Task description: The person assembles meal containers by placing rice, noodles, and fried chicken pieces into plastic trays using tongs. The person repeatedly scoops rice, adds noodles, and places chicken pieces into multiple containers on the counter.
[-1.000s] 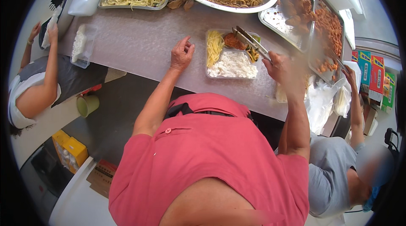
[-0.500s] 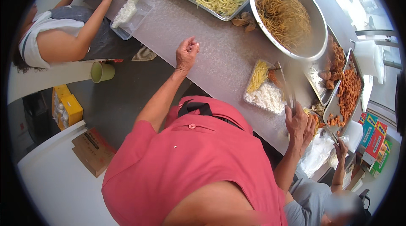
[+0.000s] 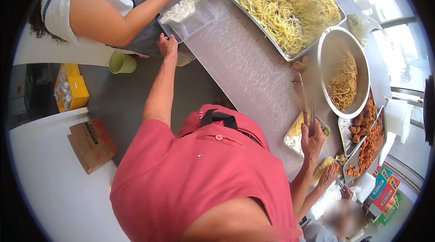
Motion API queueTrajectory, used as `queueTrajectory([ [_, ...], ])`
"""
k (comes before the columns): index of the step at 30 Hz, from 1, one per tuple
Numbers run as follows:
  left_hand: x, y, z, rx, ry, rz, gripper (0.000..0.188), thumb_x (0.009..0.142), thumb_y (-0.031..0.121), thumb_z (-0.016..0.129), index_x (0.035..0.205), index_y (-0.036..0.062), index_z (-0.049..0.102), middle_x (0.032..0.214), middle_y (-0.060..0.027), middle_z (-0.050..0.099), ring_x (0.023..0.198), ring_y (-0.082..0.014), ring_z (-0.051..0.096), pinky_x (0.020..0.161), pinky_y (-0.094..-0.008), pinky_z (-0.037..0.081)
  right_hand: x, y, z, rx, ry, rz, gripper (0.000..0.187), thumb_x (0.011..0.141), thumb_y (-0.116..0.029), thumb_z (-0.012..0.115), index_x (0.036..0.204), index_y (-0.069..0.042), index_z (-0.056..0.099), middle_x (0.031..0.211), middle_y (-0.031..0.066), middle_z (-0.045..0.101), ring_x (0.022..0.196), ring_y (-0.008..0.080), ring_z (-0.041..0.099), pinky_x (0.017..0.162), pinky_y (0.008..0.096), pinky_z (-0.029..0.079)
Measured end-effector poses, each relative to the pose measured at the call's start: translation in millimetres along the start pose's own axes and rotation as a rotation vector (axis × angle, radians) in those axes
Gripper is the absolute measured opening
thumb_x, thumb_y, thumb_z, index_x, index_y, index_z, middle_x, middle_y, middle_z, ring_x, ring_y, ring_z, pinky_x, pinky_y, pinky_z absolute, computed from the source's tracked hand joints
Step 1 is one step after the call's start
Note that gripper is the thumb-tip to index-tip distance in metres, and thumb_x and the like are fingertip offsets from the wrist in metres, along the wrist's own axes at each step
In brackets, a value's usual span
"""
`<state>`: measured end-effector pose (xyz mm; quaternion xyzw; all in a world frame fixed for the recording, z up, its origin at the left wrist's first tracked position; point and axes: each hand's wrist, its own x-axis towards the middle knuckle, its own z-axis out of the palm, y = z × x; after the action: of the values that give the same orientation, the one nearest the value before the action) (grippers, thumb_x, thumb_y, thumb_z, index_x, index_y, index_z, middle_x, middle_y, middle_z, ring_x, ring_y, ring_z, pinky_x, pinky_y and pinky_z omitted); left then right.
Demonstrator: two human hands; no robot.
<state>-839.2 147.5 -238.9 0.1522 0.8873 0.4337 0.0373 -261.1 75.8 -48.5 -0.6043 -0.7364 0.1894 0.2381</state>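
My left hand (image 3: 168, 47) reaches to the table's edge, fingers apart, its fingertips at the near rim of a clear plastic container (image 3: 206, 17). White rice (image 3: 181, 10) fills one compartment of that container. In my right hand (image 3: 312, 144) is a pair of metal tongs (image 3: 304, 99), their arms pointing away over the table. Just beneath them sits a filled meal container (image 3: 287, 140) with white rice and pale yellow shreds, partly hidden by the hand and tongs. The tongs' tips are blurred, and I cannot tell whether they hold food.
A metal tray (image 3: 276, 45) of yellow shreds and a large metal bowl (image 3: 368, 67) of brown strips stand beyond. Trays of fried pieces (image 3: 362, 119) and red-orange diced food (image 3: 369, 147) lie right. One co-worker's arm (image 3: 140, 18) is far left; another's hand (image 3: 329, 176) works near right.
My view has turned left. My left hand has moved from above the table to the rice container's edge. My right hand still holds the tongs, now nearer the filled container.
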Motion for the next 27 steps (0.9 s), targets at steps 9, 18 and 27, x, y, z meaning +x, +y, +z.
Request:
queueTrajectory([
  [9, -11, 0, 6, -0.471, -0.253, 0.034, 0.053, 0.075, -0.004, 0.062, 0.126, -0.0051, 0.047, 0.072, 0.0031, 0.051, 0.063, -0.0049, 0.048, 0.058, -0.0202, 0.044, 77, -11, 60, -0.192, 0.034, -0.017, 0.031, 0.077, -0.025, 0.068, 0.08, 0.0, 0.05, 0.067, 0.0175, 0.055, 0.064, 0.0344, 0.058, 0.058, 0.042, 0.045],
  [18, -112, 22, -13, -0.58, -0.628, 0.034, 0.057, 0.079, -0.008, 0.058, 0.132, -0.0045, 0.038, 0.079, 0.0004, 0.05, 0.058, -0.0055, 0.05, 0.046, -0.0197, 0.045, 170, -8, 109, -0.626, -0.058, -0.085, 0.041, 0.076, -0.034, 0.068, 0.089, 0.0, 0.049, 0.081, 0.0163, 0.059, 0.072, 0.0311, 0.065, 0.059, 0.04, 0.053],
  [27, -177, 40, -11, -0.572, -0.829, 0.008, 0.066, 0.079, -0.005, 0.061, 0.137, -0.0048, 0.029, 0.078, -0.0028, 0.052, 0.059, -0.0065, 0.054, 0.049, -0.0208, 0.051, 234, 6, 144, -0.482, -0.027, 0.04, 0.033, 0.082, -0.03, 0.061, 0.085, 0.002, 0.055, 0.079, 0.0238, 0.063, 0.076, 0.0367, 0.065, 0.066, 0.0442, 0.053],
])
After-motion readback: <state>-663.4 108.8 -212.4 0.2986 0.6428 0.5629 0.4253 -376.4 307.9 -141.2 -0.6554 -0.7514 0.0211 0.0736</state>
